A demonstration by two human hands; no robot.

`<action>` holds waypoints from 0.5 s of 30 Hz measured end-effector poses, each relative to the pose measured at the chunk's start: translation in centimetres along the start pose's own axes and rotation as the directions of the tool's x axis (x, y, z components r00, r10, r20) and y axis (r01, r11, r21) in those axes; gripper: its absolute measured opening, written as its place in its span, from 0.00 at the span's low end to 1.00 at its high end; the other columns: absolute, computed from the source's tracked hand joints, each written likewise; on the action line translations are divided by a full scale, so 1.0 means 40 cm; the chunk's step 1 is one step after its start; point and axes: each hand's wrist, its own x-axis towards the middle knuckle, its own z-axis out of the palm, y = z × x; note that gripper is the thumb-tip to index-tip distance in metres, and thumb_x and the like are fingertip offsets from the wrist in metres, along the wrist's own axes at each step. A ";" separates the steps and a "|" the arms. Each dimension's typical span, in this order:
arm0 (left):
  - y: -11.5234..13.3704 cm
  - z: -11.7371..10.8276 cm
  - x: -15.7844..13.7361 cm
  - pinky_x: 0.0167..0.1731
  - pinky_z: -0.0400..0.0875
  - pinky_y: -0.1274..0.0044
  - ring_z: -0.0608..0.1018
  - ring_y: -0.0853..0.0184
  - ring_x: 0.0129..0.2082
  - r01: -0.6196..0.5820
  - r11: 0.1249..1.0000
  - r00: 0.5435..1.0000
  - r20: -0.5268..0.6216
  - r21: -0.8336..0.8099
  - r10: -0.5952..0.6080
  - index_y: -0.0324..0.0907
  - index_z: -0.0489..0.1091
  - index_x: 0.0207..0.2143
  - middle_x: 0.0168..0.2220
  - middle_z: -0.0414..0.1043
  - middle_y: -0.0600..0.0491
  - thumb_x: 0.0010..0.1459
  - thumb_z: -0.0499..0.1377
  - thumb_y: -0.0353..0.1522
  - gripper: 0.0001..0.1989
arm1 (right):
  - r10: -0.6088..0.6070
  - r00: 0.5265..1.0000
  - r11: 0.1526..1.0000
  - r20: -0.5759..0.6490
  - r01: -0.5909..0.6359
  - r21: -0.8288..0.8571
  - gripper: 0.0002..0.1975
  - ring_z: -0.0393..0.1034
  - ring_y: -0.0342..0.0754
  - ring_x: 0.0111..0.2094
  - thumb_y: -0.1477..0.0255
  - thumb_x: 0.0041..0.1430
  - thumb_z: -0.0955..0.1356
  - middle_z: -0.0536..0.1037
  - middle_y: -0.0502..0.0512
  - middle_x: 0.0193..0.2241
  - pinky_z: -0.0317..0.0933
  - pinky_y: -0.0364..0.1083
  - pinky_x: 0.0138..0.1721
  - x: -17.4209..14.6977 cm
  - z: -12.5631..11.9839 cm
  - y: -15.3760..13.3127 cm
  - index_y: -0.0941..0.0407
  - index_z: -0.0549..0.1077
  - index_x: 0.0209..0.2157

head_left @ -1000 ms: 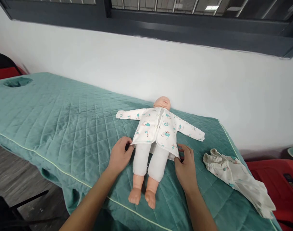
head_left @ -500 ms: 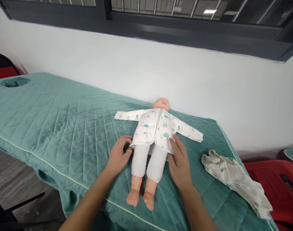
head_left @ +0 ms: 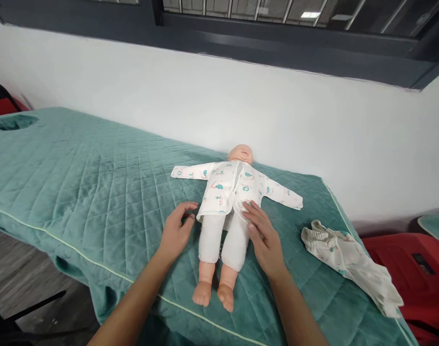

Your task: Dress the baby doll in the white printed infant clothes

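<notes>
A baby doll [head_left: 228, 247] lies on its back on the green quilted bed cover, head toward the wall and feet toward me. It wears a white printed baby jacket [head_left: 219, 190] with sleeves spread out to both sides; the front edges part toward the hem. Beside the jacket's lower left corner is my left hand [head_left: 177, 230], fingers curved and apart, holding nothing. My right hand [head_left: 264, 239] rests its fingertips on the lower right front of the jacket, fingers extended over the doll's upper leg. White padding covers the legs down to the bare lower legs and feet.
Printed baby pants [head_left: 351, 264] lie bunched on the right of the bed [head_left: 107, 192]. A red chair [head_left: 403, 269] stands beyond the right edge. A white wall [head_left: 190, 96] with a dark window frame [head_left: 241, 41] rises behind. The bed has a face hole [head_left: 13, 122] at far left.
My left hand has come off the jacket's hem corner. The right hand has shifted left and up onto the jacket's front. The doll's legs have moved slightly right in view.
</notes>
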 end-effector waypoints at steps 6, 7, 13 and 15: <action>0.042 0.023 0.084 0.58 0.68 0.67 0.75 0.59 0.56 0.292 0.755 0.956 0.164 -0.587 -0.242 0.42 0.74 0.47 0.54 0.76 0.47 0.58 0.63 0.36 0.15 | 0.625 0.718 0.688 -0.307 -0.320 0.651 0.13 0.69 0.48 0.59 0.62 0.63 0.68 0.76 0.53 0.55 0.59 0.53 0.66 0.046 -0.019 0.084 0.51 0.74 0.47; 0.048 0.037 0.110 0.57 0.69 0.67 0.77 0.59 0.54 0.348 0.659 0.937 0.234 -0.667 -0.258 0.41 0.74 0.47 0.53 0.76 0.47 0.58 0.63 0.36 0.15 | 0.703 0.672 0.582 -0.234 -0.354 0.732 0.11 0.71 0.47 0.56 0.62 0.63 0.68 0.78 0.54 0.52 0.63 0.51 0.63 0.065 -0.028 0.110 0.51 0.74 0.44; 0.054 0.140 0.264 0.50 0.76 0.63 0.81 0.55 0.47 0.627 0.281 0.777 0.556 -0.727 -0.296 0.38 0.73 0.50 0.44 0.81 0.45 0.63 0.57 0.40 0.19 | 0.729 0.684 0.418 0.004 -0.450 0.790 0.10 0.77 0.48 0.48 0.63 0.64 0.63 0.81 0.54 0.37 0.72 0.52 0.53 0.188 -0.052 0.203 0.52 0.73 0.37; 0.053 0.161 0.294 0.50 0.76 0.62 0.82 0.54 0.45 0.665 0.227 0.741 0.588 -0.712 -0.324 0.37 0.72 0.52 0.43 0.81 0.45 0.63 0.57 0.40 0.20 | 0.710 0.700 0.384 0.077 -0.476 0.791 0.13 0.77 0.52 0.47 0.61 0.62 0.63 0.81 0.56 0.35 0.73 0.56 0.52 0.221 -0.045 0.196 0.54 0.74 0.39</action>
